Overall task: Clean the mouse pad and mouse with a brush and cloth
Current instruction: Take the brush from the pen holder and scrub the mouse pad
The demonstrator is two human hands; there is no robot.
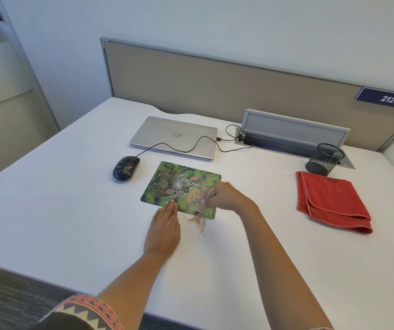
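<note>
Gripping the brush (209,194), the right hand (225,198) sits over the mouse pad (167,184), near-right part; bristles are blurred. I see the left hand (164,226) flat, fingers straight, tips pressing the pad's near edge. Crumbs (197,222) lie just off that edge. The mouse (125,169) is left of the pad, the red cloth (329,201) well right.

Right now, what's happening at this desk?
A person is sweeping brownish crumbs off a green patterned Logitech mouse pad. The right hand grips a small brush over the pad's near edge, while the left hand lies flat, steadying it. Some crumbs sit on the white desk. The crumb-speckled black wired mouse and folded red cloth lie untouched.
</note>
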